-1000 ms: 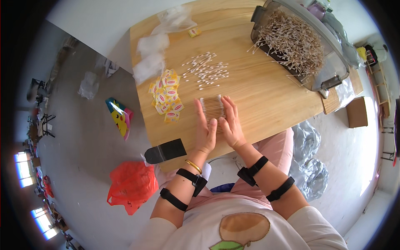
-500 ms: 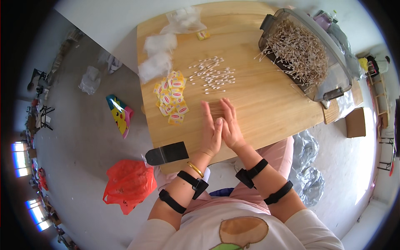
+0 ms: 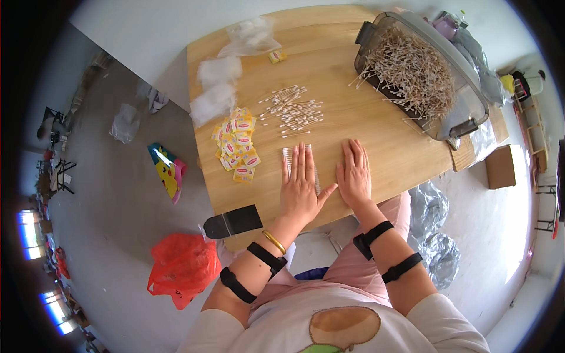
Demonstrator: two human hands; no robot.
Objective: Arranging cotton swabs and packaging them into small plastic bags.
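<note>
My left hand lies flat, fingers stretched out, over a neat row of cotton swabs and hides most of it. White swab tips show beside its fingers. To the right, my right hand rests flat on the wooden table, fingers stretched and holding nothing. Beyond the left hand is a loose spread of cotton swabs. Left of that lies a heap of small yellow and white packets. A large grey clear bin, full of cotton swabs, stands at the far right.
White cotton-like wads and a clear bag lie at the far left, near a single yellow packet. A black flat pouch sits on the near-left table edge. A red plastic bag hangs below it.
My hands have parted from around the row of swabs. The left now lies flat over the row, and the right has moved right, palm down on the table.
</note>
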